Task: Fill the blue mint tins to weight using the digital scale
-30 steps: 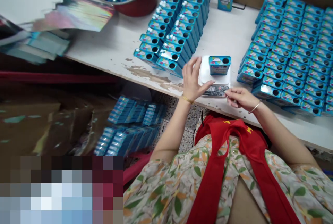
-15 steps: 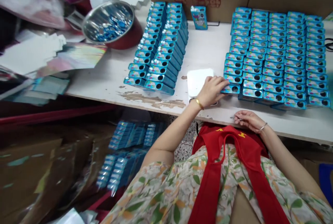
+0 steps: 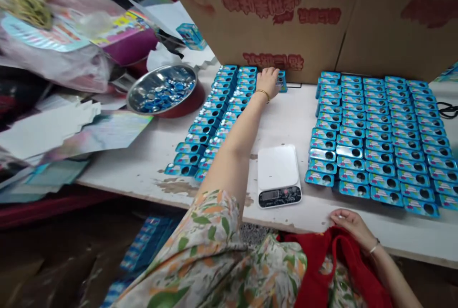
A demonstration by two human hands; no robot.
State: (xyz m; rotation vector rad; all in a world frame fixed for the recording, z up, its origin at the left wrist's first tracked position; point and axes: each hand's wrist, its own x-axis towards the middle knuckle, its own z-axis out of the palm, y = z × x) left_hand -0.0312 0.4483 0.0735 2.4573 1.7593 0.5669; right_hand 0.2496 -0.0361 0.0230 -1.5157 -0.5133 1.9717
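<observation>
My left hand partly hides a blue rectangular box; whether it or my right hand grips, I can't tell.

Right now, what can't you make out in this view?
All in the head view:
- Lone box by the carton: the left hand hides part of its front, and the grip.
- Left rows of boxes: the left forearm covers some.
- Right hand: anything between its curled fingers is too small to tell.
- Scale display: digits too small to read surely.
- Corner box: cut off by the right edge.
</observation>
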